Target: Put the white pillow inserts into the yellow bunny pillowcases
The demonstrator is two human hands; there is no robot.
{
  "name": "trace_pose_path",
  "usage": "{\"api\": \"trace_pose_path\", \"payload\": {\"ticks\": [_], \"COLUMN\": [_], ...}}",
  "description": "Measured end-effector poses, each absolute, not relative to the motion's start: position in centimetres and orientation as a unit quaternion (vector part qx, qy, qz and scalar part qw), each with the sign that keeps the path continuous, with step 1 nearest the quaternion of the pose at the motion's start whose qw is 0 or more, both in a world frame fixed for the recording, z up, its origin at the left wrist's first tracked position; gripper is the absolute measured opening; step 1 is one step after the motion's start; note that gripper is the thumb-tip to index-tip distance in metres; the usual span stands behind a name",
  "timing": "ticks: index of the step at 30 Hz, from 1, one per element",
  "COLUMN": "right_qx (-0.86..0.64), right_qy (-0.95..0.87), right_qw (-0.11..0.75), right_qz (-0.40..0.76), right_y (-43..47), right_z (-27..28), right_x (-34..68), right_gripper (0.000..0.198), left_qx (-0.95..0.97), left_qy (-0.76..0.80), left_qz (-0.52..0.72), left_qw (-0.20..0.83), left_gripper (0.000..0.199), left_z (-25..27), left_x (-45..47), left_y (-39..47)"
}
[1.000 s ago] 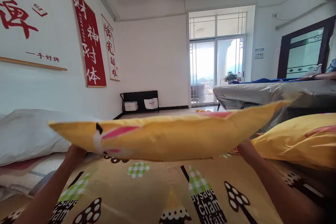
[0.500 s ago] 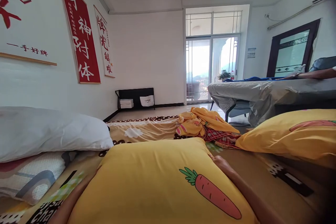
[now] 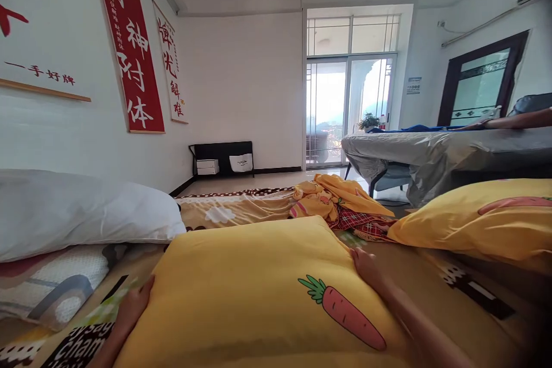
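Observation:
A yellow pillow (image 3: 233, 287) with a printed carrot lies flat in front of me, filling the lower middle of the view. My left hand (image 3: 135, 299) is closed at its left edge, with the fingers partly hidden by the pillow. At the upper right edge, my right hand (image 3: 365, 264) grips the pillow's side, its fingertips tucked out of sight.
To the left, a white pillow (image 3: 86, 207) rests on a patterned pillow (image 3: 64, 287). Another yellow pillow (image 3: 483, 218) lies at right. Crumpled yellow fabric (image 3: 328, 198) sits on the patterned sheet (image 3: 241, 213). Beyond, a person's arm (image 3: 517, 121) reaches over a covered table (image 3: 401, 146).
My left hand has slid up the pillow's left edge and come into view. The pillow's far edge has shifted slightly up and left; my right hand stays at its right side.

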State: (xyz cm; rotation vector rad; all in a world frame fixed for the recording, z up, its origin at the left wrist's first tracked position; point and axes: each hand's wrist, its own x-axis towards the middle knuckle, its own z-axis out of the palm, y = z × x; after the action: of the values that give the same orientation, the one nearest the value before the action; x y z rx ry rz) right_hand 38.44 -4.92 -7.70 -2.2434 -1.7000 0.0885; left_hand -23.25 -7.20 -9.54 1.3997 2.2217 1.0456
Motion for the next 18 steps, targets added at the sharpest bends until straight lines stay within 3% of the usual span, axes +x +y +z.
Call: {"api": "trace_pose_path", "payload": {"ticks": [5, 9, 13, 15, 18], "right_qx": [-0.787, -0.761, -0.662, -0.597, -0.556], "right_qy": [-0.608, -0.644, -0.735, -0.781, -0.813], "right_qw": [0.106, 0.077, 0.134, 0.171, 0.170], "right_qz": [0.004, -0.018, -0.056, -0.062, -0.016], "right_y": [-4.9, -3.5, 0.7, 2.4, 4.0], "right_z": [-4.8, 0.5, 6.7, 7.3, 3.4], "right_x": [38.4, 34.5, 24.4, 19.7, 17.2], "right_gripper": [0.034, 0.026, 0.037, 0.042, 0.045], "left_qx": [0.549, 0.624, 0.711, 0.740, 0.760], "left_qy": [0.811, 0.774, 0.689, 0.653, 0.633], "left_qz": [0.195, 0.110, 0.133, 0.150, 0.142], "left_qw": [0.060, -0.004, -0.051, -0.060, -0.039], "left_gripper": [0.048, 0.037, 0.041, 0.046, 0.047], "left_z": [-7.1, 0.7, 8.0, 8.4, 4.1], "left_x": [-23.6, -20.1, -9.6, -4.5, -1.7], "left_y": [-7.1, -4.9, 0.3, 2.9, 5.3]}}
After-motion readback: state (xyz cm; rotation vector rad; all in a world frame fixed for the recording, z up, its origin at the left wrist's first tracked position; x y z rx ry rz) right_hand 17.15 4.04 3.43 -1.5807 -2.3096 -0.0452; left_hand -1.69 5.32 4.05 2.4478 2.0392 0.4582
